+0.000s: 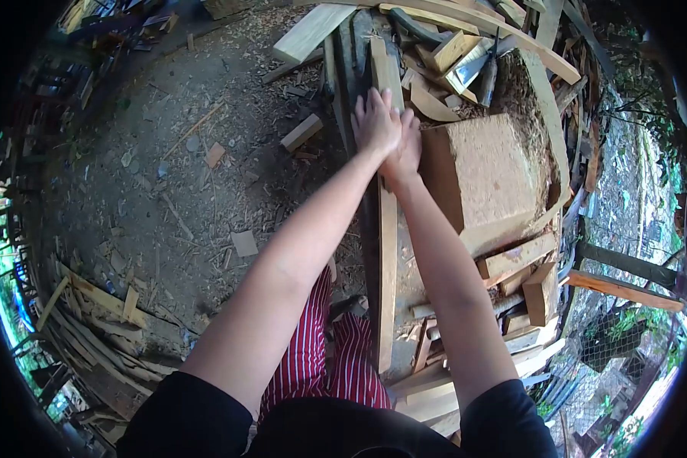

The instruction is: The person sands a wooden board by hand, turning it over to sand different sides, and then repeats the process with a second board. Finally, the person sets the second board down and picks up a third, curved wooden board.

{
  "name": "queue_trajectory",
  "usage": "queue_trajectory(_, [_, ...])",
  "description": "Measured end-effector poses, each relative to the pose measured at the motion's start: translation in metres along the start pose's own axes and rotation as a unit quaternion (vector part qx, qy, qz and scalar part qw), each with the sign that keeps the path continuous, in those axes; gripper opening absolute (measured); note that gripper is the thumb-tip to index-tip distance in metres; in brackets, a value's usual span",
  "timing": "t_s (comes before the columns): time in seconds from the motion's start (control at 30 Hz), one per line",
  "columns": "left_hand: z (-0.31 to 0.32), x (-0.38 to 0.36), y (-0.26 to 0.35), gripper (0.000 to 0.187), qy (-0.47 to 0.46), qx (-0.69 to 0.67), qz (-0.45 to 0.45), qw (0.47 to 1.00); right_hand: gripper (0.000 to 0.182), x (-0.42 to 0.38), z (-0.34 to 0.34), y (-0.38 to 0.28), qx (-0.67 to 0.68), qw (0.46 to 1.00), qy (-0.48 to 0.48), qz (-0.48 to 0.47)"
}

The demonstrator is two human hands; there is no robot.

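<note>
My left hand (377,128) and my right hand (404,151) are close together, overlapping, on a long narrow wooden board (387,267). The fingers of my left hand are stretched forward and spread across the wood. My right hand sits just beside and partly behind the left, its visible fingers also extended. Anything under my palms is hidden. Past my fingertips a squared end of pale wood (385,65) continues along the same line. A large carved wooden block (492,172) stands close to the right of my right hand.
Several offcuts (515,259) lie around the block's near end. A dark-handled tool (488,80) and curved wood pieces (433,103) lie ahead to the right. A thick plank (313,34) juts out at top left. Wood shavings and scraps (244,243) litter the dirt floor.
</note>
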State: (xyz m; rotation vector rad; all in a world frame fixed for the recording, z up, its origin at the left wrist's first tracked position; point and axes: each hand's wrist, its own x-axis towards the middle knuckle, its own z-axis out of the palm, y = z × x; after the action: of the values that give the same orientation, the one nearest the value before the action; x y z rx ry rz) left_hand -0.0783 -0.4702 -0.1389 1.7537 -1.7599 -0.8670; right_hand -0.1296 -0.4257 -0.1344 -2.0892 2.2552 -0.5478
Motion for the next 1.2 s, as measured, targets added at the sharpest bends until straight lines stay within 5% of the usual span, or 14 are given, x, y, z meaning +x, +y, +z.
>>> queue_trajectory(0.1, [-0.008,0.061,0.012,0.052,0.005,-0.032,0.000,0.999,0.052,0.059,0.024,0.007,-0.003,0.998,0.057,-0.020])
queue_trajectory(0.3, [-0.008,0.143,0.011,0.058,0.004,-0.016,0.018,1.000,0.062,0.131,0.022,-0.001,-0.039,0.999,-0.017,0.011])
queue_trajectory(0.4, [0.002,0.157,0.006,0.070,0.015,0.093,0.099,0.991,0.054,0.138,0.041,0.009,-0.075,0.997,-0.005,0.008])
queue_trajectory(0.6, [0.022,0.122,-0.014,0.066,0.091,0.037,0.066,0.993,0.048,0.098,0.033,0.002,-0.080,0.996,-0.016,0.019])
queue_trajectory(0.67, [-0.003,0.059,0.000,0.054,0.081,-0.011,0.062,0.995,0.043,0.058,0.046,0.008,-0.113,0.993,0.024,-0.002])
queue_trajectory(0.7, [-0.006,0.032,-0.001,0.057,0.071,0.006,0.045,0.996,0.040,0.035,0.019,0.000,-0.043,0.997,-0.053,0.037])
queue_trajectory(0.77, [0.000,-0.021,-0.012,0.061,0.079,0.032,0.077,0.993,0.035,-0.028,0.009,-0.005,-0.006,0.994,0.112,-0.004])
queue_trajectory(0.8, [0.008,-0.051,-0.023,0.063,0.106,0.047,0.124,0.986,0.035,-0.053,-0.011,-0.010,0.012,1.000,0.010,0.027])
queue_trajectory(0.9, [-0.003,-0.154,-0.022,0.062,0.057,0.001,0.113,0.992,0.037,-0.141,-0.041,-0.018,-0.044,0.996,-0.072,0.043])
queue_trajectory(0.97, [-0.005,-0.221,-0.026,0.064,-0.007,-0.033,0.061,0.998,0.037,-0.206,-0.049,-0.019,-0.050,0.995,-0.076,0.050])
queue_trajectory(1.2, [0.000,-0.437,-0.038,0.068,0.002,-0.091,0.055,0.994,0.039,-0.426,-0.087,-0.021,-0.045,0.992,-0.092,0.075])
